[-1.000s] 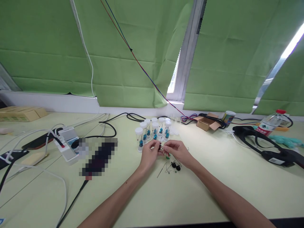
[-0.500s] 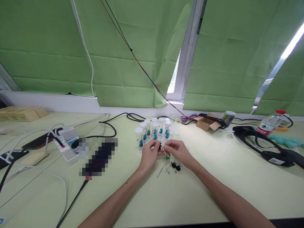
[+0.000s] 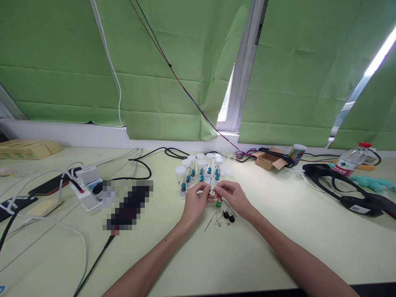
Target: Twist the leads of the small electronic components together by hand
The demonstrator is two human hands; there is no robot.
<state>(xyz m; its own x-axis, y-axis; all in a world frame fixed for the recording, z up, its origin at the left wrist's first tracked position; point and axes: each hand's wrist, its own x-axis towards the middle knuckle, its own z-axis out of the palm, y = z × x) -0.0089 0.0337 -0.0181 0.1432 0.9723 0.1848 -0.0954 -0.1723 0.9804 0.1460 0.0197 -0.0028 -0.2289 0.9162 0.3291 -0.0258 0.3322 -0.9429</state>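
Note:
My left hand (image 3: 197,200) pinches a thin metal rod (image 3: 210,180) that points up and away from me; a small dark part at its lower end is mostly hidden by the fingers. Close against it, the fingertips of my right hand (image 3: 231,194) are pinched together at the same spot, on something too small to make out. Just under the fingers lies a small green piece (image 3: 218,204). Nearer to me are two round black parts (image 3: 229,217) and several thin bent wires (image 3: 210,221). Behind my hands stand several clear vials (image 3: 183,181) with white caps and blue pieces inside.
Spare white caps (image 3: 228,170) lie behind the right hand. Cables, a power strip (image 3: 89,192) and a blurred-out dark device (image 3: 130,206) occupy the left. An open cardboard box (image 3: 268,161), a can (image 3: 297,154), a black headset (image 3: 340,194) and a water bottle (image 3: 349,161) stand right.
The fingertips have shifted very slightly around the small part between them. Both hands stay in the same place, and the loose pieces on the table have not moved.

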